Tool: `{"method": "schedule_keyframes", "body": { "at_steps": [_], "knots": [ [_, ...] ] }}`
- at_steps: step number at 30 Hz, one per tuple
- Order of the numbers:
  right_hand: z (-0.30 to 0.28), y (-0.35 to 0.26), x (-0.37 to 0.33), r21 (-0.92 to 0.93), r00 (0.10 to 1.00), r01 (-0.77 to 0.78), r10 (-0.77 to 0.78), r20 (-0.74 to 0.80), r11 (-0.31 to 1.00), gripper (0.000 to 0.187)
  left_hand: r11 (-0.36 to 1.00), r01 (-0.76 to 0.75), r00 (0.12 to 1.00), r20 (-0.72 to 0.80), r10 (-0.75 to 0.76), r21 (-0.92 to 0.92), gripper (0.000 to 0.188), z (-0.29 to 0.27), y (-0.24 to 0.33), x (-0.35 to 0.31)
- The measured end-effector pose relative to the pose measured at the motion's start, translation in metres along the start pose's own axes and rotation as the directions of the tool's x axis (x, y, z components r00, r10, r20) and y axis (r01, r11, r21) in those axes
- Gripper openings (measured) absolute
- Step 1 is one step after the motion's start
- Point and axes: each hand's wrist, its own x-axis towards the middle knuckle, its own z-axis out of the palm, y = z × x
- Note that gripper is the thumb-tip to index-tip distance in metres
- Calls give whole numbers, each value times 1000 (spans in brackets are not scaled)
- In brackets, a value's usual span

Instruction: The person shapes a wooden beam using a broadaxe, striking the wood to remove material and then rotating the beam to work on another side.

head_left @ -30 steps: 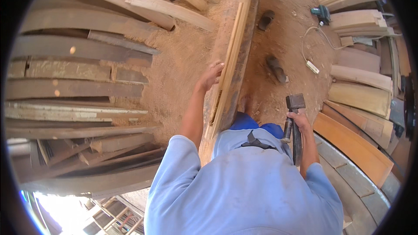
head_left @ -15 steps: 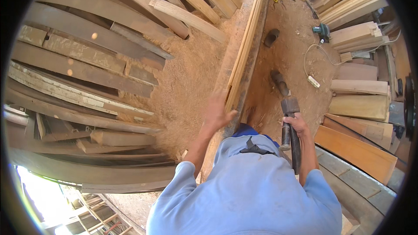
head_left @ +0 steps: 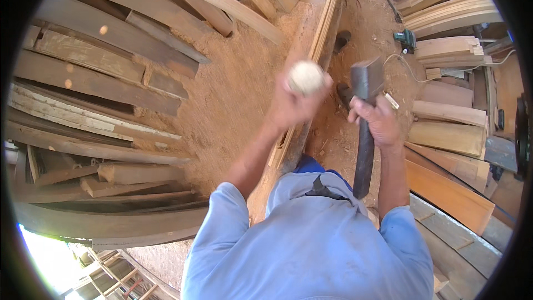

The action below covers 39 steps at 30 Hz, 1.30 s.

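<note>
My left hand (head_left: 300,103) is closed round a chisel, over the long timber. The chisel's pale round butt end (head_left: 305,78) faces up; its blade is hidden below the hand. My right hand (head_left: 380,119) grips a hammer (head_left: 366,80) just under its dark block head, and the dark handle hangs down toward my body. Both hands are slightly smeared by motion. Beneath the left hand the narrow pale timber (head_left: 327,22) runs away from me along a wider beam (head_left: 302,39), with a slot in it near me.
Sawdust (head_left: 233,94) covers the ground at left, beside stacked planks (head_left: 111,78). To the right lie a green power tool (head_left: 405,40), a white power strip (head_left: 391,101) on a cord, stacked boards (head_left: 447,136) and an orange-brown panel (head_left: 449,194).
My left hand, empty before, now holds the chisel that my right hand carried together with the hammer. Both hands have risen and moved forward; the right keeps only the hammer.
</note>
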Motion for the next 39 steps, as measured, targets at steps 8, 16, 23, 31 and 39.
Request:
{"method": "schedule_keyframes", "body": {
  "at_steps": [8, 16, 23, 31, 39],
  "knots": [
    [31, -71, -2, -152, 718, 662, -680, -150, 734, 22, 994, 75, 994, 77, -81, 81, 18, -24, -55, 46],
    [28, -77, 4, -221, 594, 767, -797, -111, 603, 21, 962, 98, 995, -10, -99, 253, 19, -18, -72, 49],
    [25, -73, 6, -201, 639, 731, -758, -133, 652, 11, 965, 88, 996, -27, -84, 248, 17, -20, -79, 50],
    [22, -65, 10, -324, 652, 675, -742, -157, 662, 5, 945, 59, 996, 42, -76, 322, 18, -16, -75, 40],
    [28, -63, 72, -867, 831, 399, -517, 205, 299, 18, 975, -102, 995, 13, 102, 197, 18, -9, -72, 36]
  ]
}}
